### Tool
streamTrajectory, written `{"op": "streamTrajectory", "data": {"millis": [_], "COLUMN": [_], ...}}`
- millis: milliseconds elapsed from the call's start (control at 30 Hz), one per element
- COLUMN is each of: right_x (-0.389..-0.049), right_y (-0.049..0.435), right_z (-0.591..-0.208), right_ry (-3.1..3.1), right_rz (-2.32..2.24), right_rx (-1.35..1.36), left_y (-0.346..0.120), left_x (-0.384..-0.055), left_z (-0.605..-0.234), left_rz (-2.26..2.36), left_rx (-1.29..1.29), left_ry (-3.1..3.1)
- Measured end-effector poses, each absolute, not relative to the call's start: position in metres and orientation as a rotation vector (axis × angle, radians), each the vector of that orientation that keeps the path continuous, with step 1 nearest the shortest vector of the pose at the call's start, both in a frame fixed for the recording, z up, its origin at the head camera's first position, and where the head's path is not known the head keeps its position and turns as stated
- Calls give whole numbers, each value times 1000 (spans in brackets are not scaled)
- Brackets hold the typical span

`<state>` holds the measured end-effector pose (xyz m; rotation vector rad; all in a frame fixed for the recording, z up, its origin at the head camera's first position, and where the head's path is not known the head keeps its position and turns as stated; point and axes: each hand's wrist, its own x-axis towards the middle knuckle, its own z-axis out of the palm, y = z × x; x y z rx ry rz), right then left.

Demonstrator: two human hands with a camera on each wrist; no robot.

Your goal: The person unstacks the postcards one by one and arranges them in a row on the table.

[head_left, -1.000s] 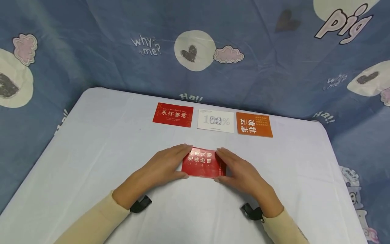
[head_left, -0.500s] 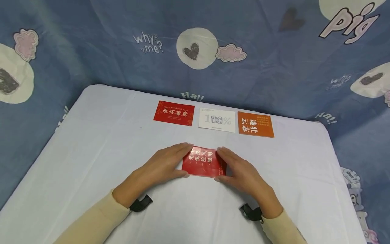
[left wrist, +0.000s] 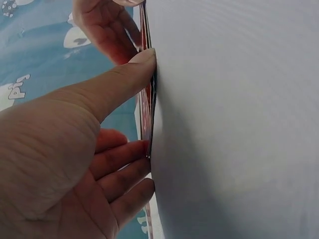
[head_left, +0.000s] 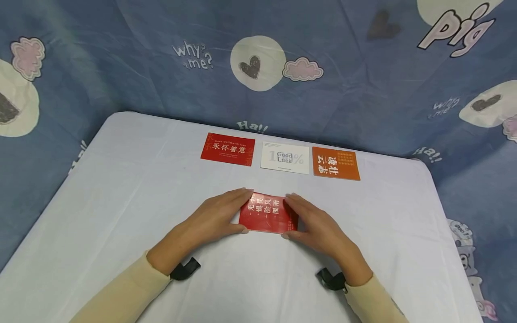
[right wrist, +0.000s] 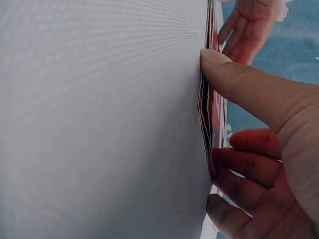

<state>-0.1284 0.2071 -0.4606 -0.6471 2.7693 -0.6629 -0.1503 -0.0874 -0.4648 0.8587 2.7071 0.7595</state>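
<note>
A small stack of cards [head_left: 266, 220], the top one glossy red with white Chinese characters, lies low over the white table in the middle of the head view. My left hand [head_left: 218, 214] grips its left end, thumb at the near edge and fingers at the far edge. At the opposite end my right hand [head_left: 319, 229] holds it the same way. Seen edge-on in the right wrist view, the stack [right wrist: 205, 112] shows several thin layers, slightly spread apart. The left wrist view also shows the stack's edge between thumb and fingertips.
Along the back of the white table [head_left: 161, 161] lie a red card [head_left: 228, 154], a white "Good Luck" card [head_left: 285, 163] and an orange card [head_left: 347, 168] in a row. A blue printed cloth [head_left: 141, 67] hangs behind the table.
</note>
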Motion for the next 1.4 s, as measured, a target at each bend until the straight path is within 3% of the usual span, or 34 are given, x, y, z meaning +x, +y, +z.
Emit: {"op": "streamTrajectory", "data": {"millis": [933,1400], "right_x": [-130,-143], "right_y": [205,178], "right_z": [-451,-420], "right_ry": [2769,2879], "right_rz": [-688,-605], "right_rx": [-664,-774], "left_y": [-97,-124], "left_x": [-157,-169], "left_z": [-455,-422], "left_rz": [763,712], "left_rx": [821,829], "left_ry": [2654,2745]}}
